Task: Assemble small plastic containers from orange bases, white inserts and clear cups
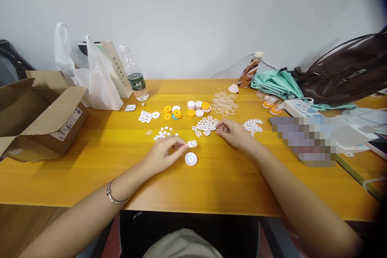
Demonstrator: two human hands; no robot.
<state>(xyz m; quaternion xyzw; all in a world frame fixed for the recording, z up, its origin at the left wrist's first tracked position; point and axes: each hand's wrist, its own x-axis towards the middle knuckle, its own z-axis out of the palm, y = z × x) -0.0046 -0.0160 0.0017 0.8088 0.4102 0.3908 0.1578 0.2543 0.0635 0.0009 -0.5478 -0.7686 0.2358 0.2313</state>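
White perforated piece [192, 144] sits, in the head view, at the fingertips of the left hand [165, 153], just beyond a round white dish [190, 159] on the wooden table [223, 185], at its twelve o'clock. Taking the dish as the clock's centre, the left hand comes in from about ten o'clock, thumb and forefinger pinched together on the piece's near end.

The right hand [234, 132] is at two o'clock, its fingers curled and the thumb close to the fingertips at the edge of a pile of similar perforated pieces [207, 124]. Whether it has hold of one cannot be told.

That pile lies at one o'clock, and a second pile [253, 126] at two, past the right hand. Small white discs [171, 129] are scattered between ten and eleven. Orange and white wheels [177, 113] gather at eleven, with another group [198, 105] near twelve. Translucent rings [224, 105] stand at one, and a water bottle [137, 82] at eleven, farther back.
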